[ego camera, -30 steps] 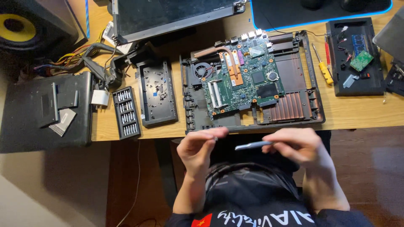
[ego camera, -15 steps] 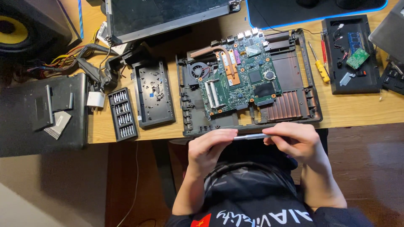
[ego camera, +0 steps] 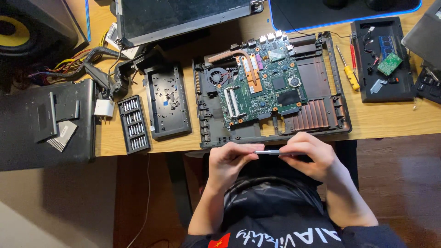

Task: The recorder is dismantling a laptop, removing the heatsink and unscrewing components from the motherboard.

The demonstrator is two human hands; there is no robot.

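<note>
Here my left hand and right hand met just below the bench edge, fingertips pinched on either end of a slim silver screwdriver held level, forearms angled inward, near the opened laptop base.

Home repair desk, opened laptop base, bit set

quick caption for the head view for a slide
Both hands, left hand and right hand, hold a slim silver screwdriver level just below an opened laptop base with its motherboard exposed.
</note>
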